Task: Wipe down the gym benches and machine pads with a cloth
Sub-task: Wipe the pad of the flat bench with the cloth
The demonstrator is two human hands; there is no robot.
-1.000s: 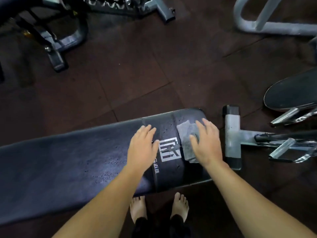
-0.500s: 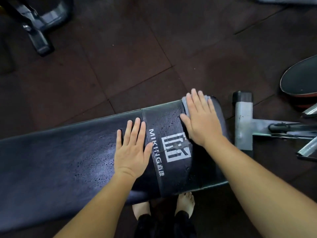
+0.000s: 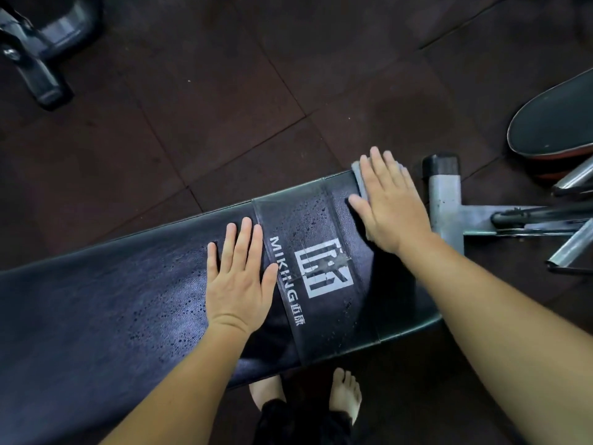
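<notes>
A long black padded bench (image 3: 122,300) runs from the left edge to the right of centre, with a white logo on its right end and water droplets on its surface. My right hand (image 3: 388,203) lies flat on a grey cloth (image 3: 358,175) at the bench's far right corner; only the cloth's edges show around the fingers. My left hand (image 3: 239,277) rests flat with fingers spread on the pad, just left of the logo, holding nothing.
The bench's grey metal foot (image 3: 444,203) sticks out to the right, with chrome tubes (image 3: 568,248) beyond it. Another black pad (image 3: 555,123) sits at the right edge. A dark machine base (image 3: 41,69) stands at the top left. My bare feet (image 3: 345,396) stand below the bench on dark floor tiles.
My right hand has slid the cloth from beside the logo up to the bench's far right corner. My left hand stays flat on the pad, its fingers now spread.
</notes>
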